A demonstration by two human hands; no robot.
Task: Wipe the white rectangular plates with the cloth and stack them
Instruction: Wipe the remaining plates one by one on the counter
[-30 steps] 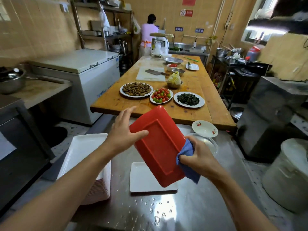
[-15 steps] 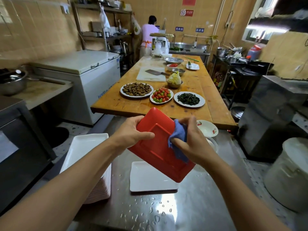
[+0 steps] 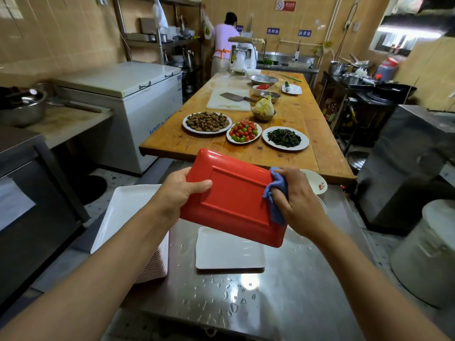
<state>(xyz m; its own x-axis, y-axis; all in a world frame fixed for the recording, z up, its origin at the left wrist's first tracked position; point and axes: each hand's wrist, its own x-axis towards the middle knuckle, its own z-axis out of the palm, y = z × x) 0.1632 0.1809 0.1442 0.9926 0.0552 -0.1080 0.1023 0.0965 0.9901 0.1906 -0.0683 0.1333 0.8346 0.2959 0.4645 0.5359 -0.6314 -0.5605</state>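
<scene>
Nearest, beads of water [image 3: 229, 303] lay scattered on the steel counter [image 3: 307, 291]. Just beyond them a single white plate [image 3: 230, 249] lay flat, long axis left to right, directly under the work. To its left a tall stack [image 3: 128, 212] of white plates stood at the counter's left edge, its top free.

Above the single plate both hands held a red-backed plate [image 3: 234, 195] off the counter, underside toward the camera, long axis running from upper left to lower right. The left hand [image 3: 179, 190] gripped the left short edge, thumb curled over the back, fingers hidden behind. The right hand [image 3: 298, 200] pinched a blue cloth [image 3: 277, 193] against the right short edge, fingers curled round the bunched cloth.

The wipe seemed to be at the right rim, so the unwiped back lay leftward from the cloth, along the long axis. For stacking, the left hand was nearer the stack, while the single plate sat straight below with open room around it.

A small round dish [image 3: 317, 183] sat just beyond the right hand, close to the plate's swing. Farther off ran the wooden table [image 3: 320, 148], bearing plates of food.
</scene>
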